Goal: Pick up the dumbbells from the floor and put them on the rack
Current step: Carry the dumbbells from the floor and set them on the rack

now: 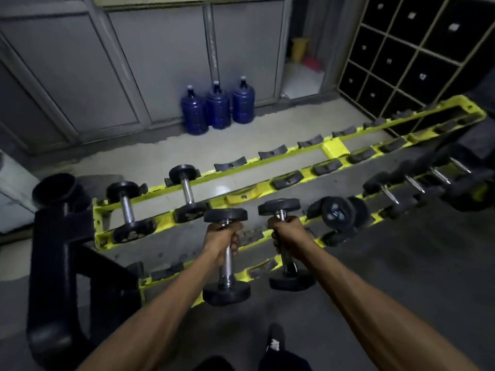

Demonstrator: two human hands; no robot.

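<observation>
- Left of the yellow rack (332,148), a black tubular frame (57,236) is standing on the floor, its upright touching the rack's left end.
- On the rack's top tier, near that left end, two racked dumbbells (127,210) (187,192) are lying across the rails side by side; the cradles further right along this tier are sitting unfilled.
- Over the rack's lower tiers, the left hand (223,241) is closing fully around the chrome handle of the left dumbbell (227,257), holding it nearly upright in the air.
- Just right of it, the right hand (288,234) is wrapping tight around the handle of the right dumbbell (285,242), likewise upright and clear of the cradles.
- Beside the right hand, a dark weight (338,214) is resting on the rack's middle tier, with more dumbbells (412,180) crowding that tier's right stretch.
- Behind the rack, three blue water bottles (217,107) are standing against the grey wall, well apart from it across bare floor.
- Beyond the rack's right end, black lockers (396,54) are lining the wall.
</observation>
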